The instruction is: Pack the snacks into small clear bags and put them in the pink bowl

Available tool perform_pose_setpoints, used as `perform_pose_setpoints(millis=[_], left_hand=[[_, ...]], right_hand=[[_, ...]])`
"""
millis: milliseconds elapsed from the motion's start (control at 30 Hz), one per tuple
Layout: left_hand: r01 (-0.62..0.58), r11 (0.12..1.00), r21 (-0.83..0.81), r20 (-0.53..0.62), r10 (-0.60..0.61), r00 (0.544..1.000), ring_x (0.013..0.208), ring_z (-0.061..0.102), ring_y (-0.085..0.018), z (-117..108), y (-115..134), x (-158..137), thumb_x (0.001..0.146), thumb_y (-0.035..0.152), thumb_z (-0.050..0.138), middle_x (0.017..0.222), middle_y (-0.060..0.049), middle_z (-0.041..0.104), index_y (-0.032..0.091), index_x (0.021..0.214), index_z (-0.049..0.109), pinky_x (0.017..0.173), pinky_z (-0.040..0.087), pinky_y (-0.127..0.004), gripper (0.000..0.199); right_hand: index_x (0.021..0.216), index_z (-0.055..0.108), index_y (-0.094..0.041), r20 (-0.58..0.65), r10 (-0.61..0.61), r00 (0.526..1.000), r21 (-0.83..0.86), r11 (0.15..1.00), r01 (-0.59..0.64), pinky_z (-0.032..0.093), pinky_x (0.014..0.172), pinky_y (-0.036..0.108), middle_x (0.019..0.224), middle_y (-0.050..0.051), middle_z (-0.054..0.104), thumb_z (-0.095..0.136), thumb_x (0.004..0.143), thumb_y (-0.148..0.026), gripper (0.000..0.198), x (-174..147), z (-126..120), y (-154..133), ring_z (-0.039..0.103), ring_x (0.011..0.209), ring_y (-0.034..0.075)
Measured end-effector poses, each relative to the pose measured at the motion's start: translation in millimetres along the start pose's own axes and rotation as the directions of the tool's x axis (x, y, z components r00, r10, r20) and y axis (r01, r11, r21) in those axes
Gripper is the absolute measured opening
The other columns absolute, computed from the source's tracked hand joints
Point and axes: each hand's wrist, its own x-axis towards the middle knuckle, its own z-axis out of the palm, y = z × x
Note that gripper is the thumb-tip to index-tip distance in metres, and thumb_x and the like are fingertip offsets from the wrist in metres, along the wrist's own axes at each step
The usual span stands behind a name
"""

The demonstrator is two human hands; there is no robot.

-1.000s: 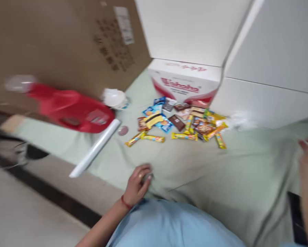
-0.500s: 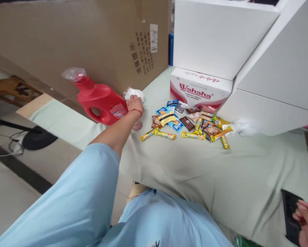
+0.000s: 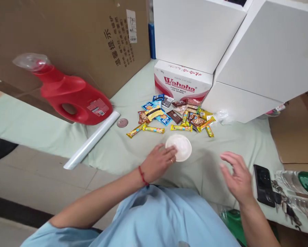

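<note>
In front of my body a small white round bowl (image 3: 182, 145) shows its pale inside, slightly blurred. My left hand (image 3: 160, 162) has its fingers over the left rim of this bowl and grips it; the thumb is partly hidden. To the right, my right hand (image 3: 237, 176) is held above the cloth with thumb and fingers apart, holding nothing. Beyond the bowl lies a spread of small wrapped snacks: yellow stick packs (image 3: 154, 129), blue biscuit packs (image 3: 164, 119), brown packs (image 3: 174, 116) and a yellow-wrapped piece (image 3: 154, 112).
A red jug (image 3: 79, 91) stands left, beside a white tube-shaped roll (image 3: 93, 140) and a round disc (image 3: 122, 122). Behind are a Wahaha carton (image 3: 182, 80), a large cardboard box (image 3: 73, 37) and white cabinets (image 3: 195, 31). A phone (image 3: 264, 185), keys (image 3: 289, 211) and bottles (image 3: 293, 180) lie right.
My left hand has come from beside the red jug to the front middle, bringing the white bowl. My right hand has left the phone and moved left. The view has shifted right.
</note>
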Motion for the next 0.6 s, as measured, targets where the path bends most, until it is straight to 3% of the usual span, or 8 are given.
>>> perform_pose_setpoints(millis=[33,67,133,167,233,400,600], left_hand=[[-0.030,0.999,-0.015,-0.009,0.030,1.000,0.132,0.059,-0.020,5.0,17.0,-2.6,0.103,0.017,0.049,0.133,-0.004,0.072,0.021,0.105,0.068,0.109,0.042,-0.045,0.020],[-0.038,0.999,-0.025,-0.027,0.037,0.999,0.131,0.059,-0.020,9.1,29.7,-5.2,0.103,0.017,0.051,0.131,-0.003,0.073,0.021,0.102,0.069,0.109,0.042,-0.044,0.018],[0.004,1.000,-0.026,-0.058,-0.006,0.998,0.128,0.059,-0.022,14.9,44.6,-10.6,0.101,0.017,0.054,0.126,-0.005,0.073,0.019,0.100,0.069,0.106,0.044,-0.042,0.015],[0.044,0.999,-0.022,-0.072,-0.046,0.996,0.125,0.060,-0.023,16.7,48.1,-13.5,0.099,0.016,0.056,0.123,-0.007,0.073,0.019,0.100,0.069,0.104,0.045,-0.041,0.014],[0.127,0.992,-0.016,-0.093,-0.127,0.988,0.119,0.061,-0.024,19.5,50.8,-19.4,0.097,0.013,0.057,0.117,-0.010,0.073,0.018,0.102,0.069,0.098,0.047,-0.040,0.014],[0.238,0.971,-0.036,-0.103,-0.241,0.965,0.121,0.059,-0.025,25.3,51.4,-29.8,0.096,0.011,0.057,0.118,-0.008,0.072,0.022,0.108,0.070,0.095,0.046,-0.041,0.020],[0.245,0.969,-0.019,-0.149,-0.245,0.958,0.119,0.060,-0.026,32.5,52.6,-31.0,0.096,0.012,0.058,0.122,-0.007,0.074,0.022,0.109,0.071,0.095,0.045,-0.042,0.021]], right_hand=[[0.123,0.068,-0.035,0.143,-0.107,0.984,0.015,0.994,0.105,0.055,0.103,0.054,0.125,0.010,0.068,0.056,0.099,-0.035,0.027,11.1,13.7,-17.2,0.066,0.118,0.029],[0.125,0.067,-0.033,0.295,-0.197,0.935,0.027,0.980,0.198,0.053,0.106,0.052,0.130,0.010,0.067,0.053,0.101,-0.030,0.028,21.0,27.4,-32.1,0.063,0.123,0.027],[0.126,0.067,-0.028,0.579,-0.301,0.758,0.040,0.939,0.342,0.053,0.106,0.046,0.130,0.010,0.067,0.052,0.101,-0.022,0.030,36.9,52.9,-52.6,0.061,0.126,0.026],[0.125,0.067,-0.025,0.681,-0.284,0.675,0.007,0.925,0.381,0.054,0.103,0.044,0.128,0.011,0.067,0.055,0.099,-0.018,0.029,43.2,63.7,-58.2,0.061,0.124,0.026],[0.126,0.065,-0.020,0.789,-0.194,0.583,-0.096,0.899,0.428,0.056,0.097,0.041,0.130,0.013,0.065,0.064,0.094,-0.014,0.033,53.1,79.9,-63.4,0.062,0.121,0.027],[0.132,0.058,-0.017,0.845,-0.063,0.531,-0.239,0.844,0.481,0.058,0.087,0.036,0.128,0.015,0.065,0.074,0.089,-0.023,0.046,65.5,94.2,-76.8,0.068,0.110,0.028],[0.122,0.066,-0.011,0.873,0.043,0.486,-0.332,0.783,0.527,0.059,0.080,0.035,0.119,0.022,0.068,0.064,0.092,-0.021,0.031,63.7,109.4,-97.1,0.072,0.101,0.030]])
